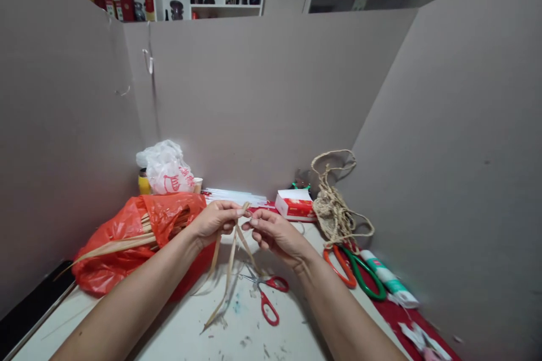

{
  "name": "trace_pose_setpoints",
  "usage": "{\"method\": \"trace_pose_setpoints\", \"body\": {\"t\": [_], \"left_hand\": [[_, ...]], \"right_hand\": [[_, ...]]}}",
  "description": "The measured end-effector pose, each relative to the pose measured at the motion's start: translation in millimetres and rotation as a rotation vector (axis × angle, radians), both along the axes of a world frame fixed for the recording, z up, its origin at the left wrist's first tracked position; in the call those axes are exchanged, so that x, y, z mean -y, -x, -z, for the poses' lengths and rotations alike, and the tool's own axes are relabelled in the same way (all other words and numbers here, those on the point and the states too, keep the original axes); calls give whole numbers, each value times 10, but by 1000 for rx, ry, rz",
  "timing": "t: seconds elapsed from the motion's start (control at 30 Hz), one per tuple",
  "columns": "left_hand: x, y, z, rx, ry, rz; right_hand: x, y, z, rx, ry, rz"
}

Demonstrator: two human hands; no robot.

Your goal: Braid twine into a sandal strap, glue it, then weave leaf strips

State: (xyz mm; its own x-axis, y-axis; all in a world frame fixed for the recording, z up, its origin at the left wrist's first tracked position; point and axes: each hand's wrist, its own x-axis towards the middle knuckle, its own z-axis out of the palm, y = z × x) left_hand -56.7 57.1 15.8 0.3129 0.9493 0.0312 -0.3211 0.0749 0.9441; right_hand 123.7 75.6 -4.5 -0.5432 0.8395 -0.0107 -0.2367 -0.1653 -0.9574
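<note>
Both hands meet above the middle of the table, fingertips nearly touching. My left hand (pixel 219 218) pinches pale dried leaf strips (pixel 231 262), whose loose ends hang down toward the table. Close on its right, my right hand (pixel 273 231) has thumb and forefinger pressed together at the top of the same strips; the other fingers are curled. Below the hands lie scissors with red handles (pixel 267 299), their blades apart. To the left, a red plastic bag (pixel 114 262) holds more long dried strips (pixel 122 245).
A white plastic bag (pixel 169 166) and yellow container (pixel 144 183) stand at the back left. A red and white box (pixel 296 206), a rope bundle (pixel 332 211), green-handled scissors (pixel 368 276) and a white-green roll (pixel 392 280) line the right. Grey partitions (pixel 237 96) enclose the table.
</note>
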Motion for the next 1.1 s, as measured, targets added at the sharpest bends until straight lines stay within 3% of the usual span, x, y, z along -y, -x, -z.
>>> {"method": "trace_pose_setpoints", "body": {"t": [0.2, 0.53, 0.9, 1.1], "left_hand": [[-14, 12, 10, -16, -12, -14], [-20, 16, 34, -106, -75, -65], [24, -86, -24, -233, -211, -306], [108, -240, 75, -185, -198, -115]], "right_hand": [[-41, -99, -22, 84, -3, -30], [-66, -251, -134, 188, -202, 97], [-124, -245, -96, 456, -475, 320], [49, -121, -207, 513, -519, 233]]}}
